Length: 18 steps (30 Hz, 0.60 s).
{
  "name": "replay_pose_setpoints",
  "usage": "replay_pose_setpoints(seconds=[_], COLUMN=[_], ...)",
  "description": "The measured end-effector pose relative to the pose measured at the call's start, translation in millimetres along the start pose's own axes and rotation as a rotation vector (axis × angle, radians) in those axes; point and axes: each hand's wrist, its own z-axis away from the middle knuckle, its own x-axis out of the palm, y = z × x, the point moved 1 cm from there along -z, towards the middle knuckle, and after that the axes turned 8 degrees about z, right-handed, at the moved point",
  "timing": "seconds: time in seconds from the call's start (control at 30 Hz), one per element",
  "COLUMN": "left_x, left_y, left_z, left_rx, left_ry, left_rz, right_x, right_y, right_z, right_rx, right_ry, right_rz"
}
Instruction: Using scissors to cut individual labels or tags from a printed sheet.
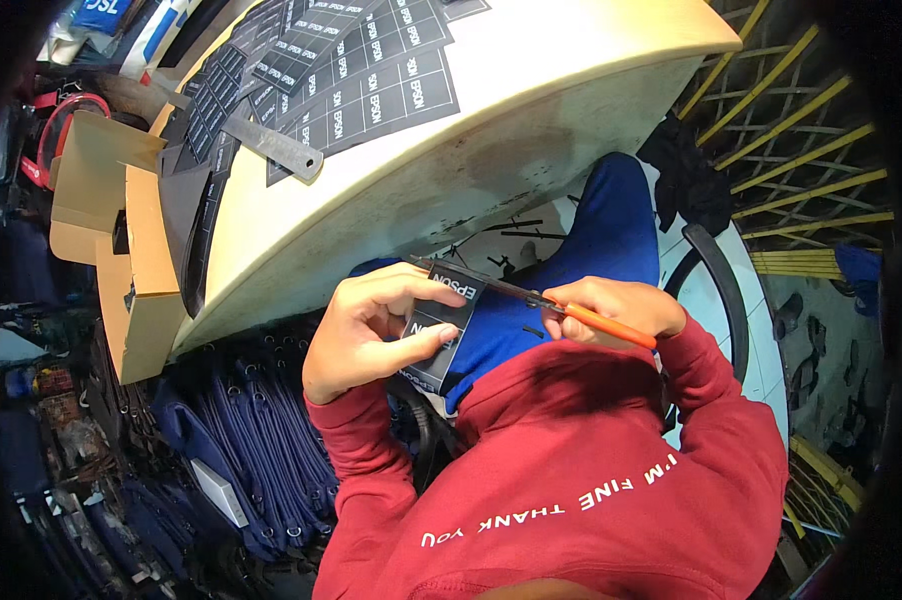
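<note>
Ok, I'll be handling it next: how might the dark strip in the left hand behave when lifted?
The dark strip is probably light, since it looks thin and the left hand holds it with fingertips. It likely bends easily, being sheet-like. It seems unlikely to roll, as it looks fairly flat.

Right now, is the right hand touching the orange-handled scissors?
Touching: the head view shows the right hand gripping the scissors at their orange handle end.
</note>
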Motion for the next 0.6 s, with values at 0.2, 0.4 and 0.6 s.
replay_pose_setpoints(seconds=[0.2, 0.4, 0.6], left_x=[-1.2, -1.4, -1.9], left_y=[1.0, 1.3, 2.1], left_z=[1.0, 1.1, 2.7], left_rx=[0.026, 0.006, -0.011], left_ry=[-0.005, -0.012, -0.010], left_rz=[0.010, 0.013, 0.026], right_x=[-1.8, -2.1, -0.6], right_y=[0.7, 0.3, 2.1], right_z=[-0.4, 1.5, 1.9], right_rx=[0.026, 0.055, 0.036], right_ry=[-0.029, -0.019, 0.007], right_rz=[0.003, 0.031, 0.012])
